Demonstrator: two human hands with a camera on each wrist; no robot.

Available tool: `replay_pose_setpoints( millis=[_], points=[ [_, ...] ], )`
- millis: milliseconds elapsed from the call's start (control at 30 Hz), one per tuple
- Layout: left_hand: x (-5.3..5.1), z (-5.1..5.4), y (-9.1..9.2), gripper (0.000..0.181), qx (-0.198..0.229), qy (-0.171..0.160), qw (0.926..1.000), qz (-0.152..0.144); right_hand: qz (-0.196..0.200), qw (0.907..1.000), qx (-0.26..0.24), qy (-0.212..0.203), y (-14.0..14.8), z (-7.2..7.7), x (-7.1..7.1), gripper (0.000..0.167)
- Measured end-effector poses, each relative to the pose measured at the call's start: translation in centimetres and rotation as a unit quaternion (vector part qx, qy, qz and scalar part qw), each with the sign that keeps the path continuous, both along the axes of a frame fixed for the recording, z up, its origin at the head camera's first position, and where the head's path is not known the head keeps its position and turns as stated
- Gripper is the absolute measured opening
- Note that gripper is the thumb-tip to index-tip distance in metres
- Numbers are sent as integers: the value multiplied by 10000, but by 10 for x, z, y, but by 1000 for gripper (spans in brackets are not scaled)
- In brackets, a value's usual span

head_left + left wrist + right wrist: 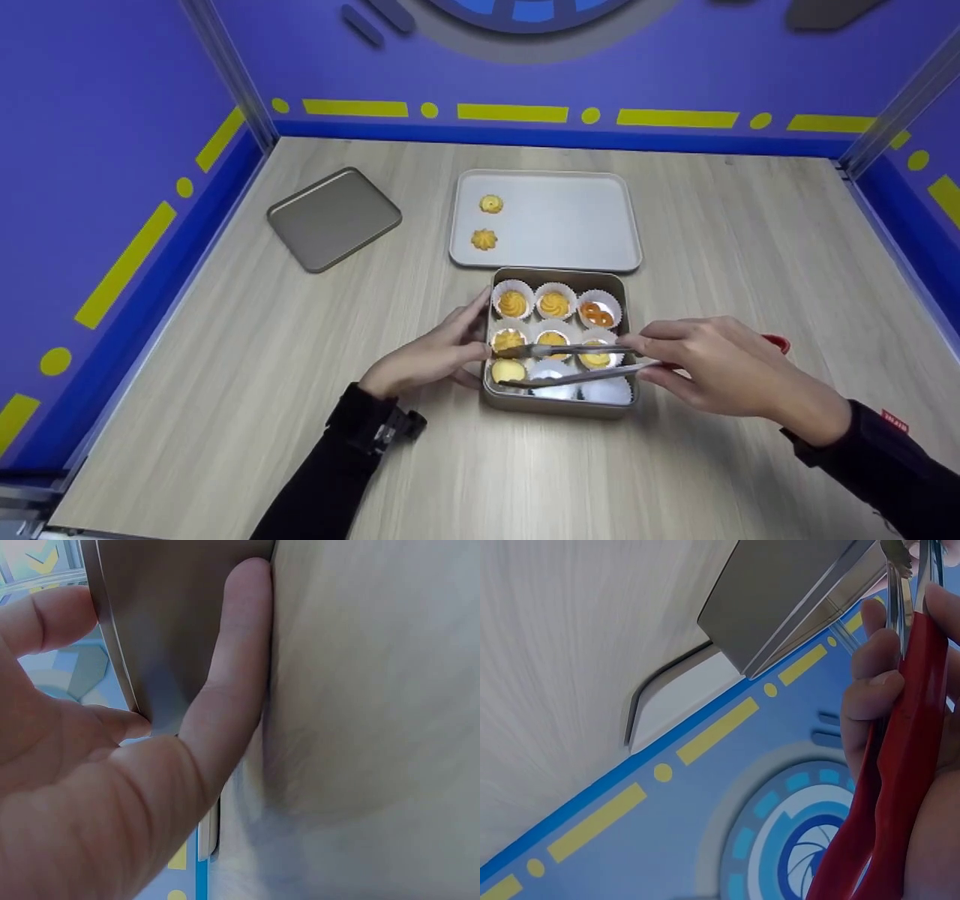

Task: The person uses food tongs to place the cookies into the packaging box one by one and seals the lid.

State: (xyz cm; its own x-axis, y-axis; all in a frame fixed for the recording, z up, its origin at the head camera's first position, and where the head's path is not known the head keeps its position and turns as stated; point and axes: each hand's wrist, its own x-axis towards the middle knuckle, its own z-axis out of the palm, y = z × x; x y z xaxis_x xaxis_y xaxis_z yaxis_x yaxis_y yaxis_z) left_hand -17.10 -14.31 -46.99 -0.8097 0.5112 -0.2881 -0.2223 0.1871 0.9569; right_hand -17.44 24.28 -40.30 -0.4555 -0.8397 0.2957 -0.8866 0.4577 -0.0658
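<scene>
A rectangular metal tin [559, 407] holds white paper cups with cookies in rows: swirled cookies [512, 304] and a pretzel-shaped one [598, 314] at the back, flower-shaped and round ones in the middle. My left hand [431, 354] rests against the tin's left side; in the left wrist view its fingers [238, 630] touch the wall and rim. In my right hand [709, 364] are metal tongs [577, 349], gripped by their red handles [911, 742]. Their spread tips lie over the tin's front left, either side of a round yellow cookie [508, 371]. Whether they touch it, I cannot tell.
Behind the tin lies a white tray [562, 217] with a ring-shaped cookie [491, 204] and a flower-shaped cookie [484, 239] on its left part. A bronze-coloured lid [334, 217] lies at the back left. Blue panels [525, 82] enclose the wooden table [360, 300].
</scene>
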Motion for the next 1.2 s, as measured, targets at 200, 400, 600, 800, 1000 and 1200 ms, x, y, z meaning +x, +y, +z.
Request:
replay_pose_setpoints(
  millis=[200,400,600,800,1000,1200],
  points=[
    [0,0,-1,97,-65,59,10000,-18,-13,9999,31,-152,-1,-1,0,42],
    [0,0,-1,96,-92,110,9999,-41,-124,9996,181,-205,-2,-1,1,42],
    [-1,0,0,98,-260,197,9994,-60,-6,9999,104,-49,-4,-3,0,43],
    [-1,-1,-1,98,-241,150,9996,-56,-86,9997,155,-143,-5,-3,0,44],
    [-1,-1,-1,98,-292,186,9994,-59,-198,9996,176,-106,-2,0,-1,46],
    [-2,-2,-1,98,-245,197,9995,-39,-474,9984,-315,-51,1,15,-11,47]
  ],
)
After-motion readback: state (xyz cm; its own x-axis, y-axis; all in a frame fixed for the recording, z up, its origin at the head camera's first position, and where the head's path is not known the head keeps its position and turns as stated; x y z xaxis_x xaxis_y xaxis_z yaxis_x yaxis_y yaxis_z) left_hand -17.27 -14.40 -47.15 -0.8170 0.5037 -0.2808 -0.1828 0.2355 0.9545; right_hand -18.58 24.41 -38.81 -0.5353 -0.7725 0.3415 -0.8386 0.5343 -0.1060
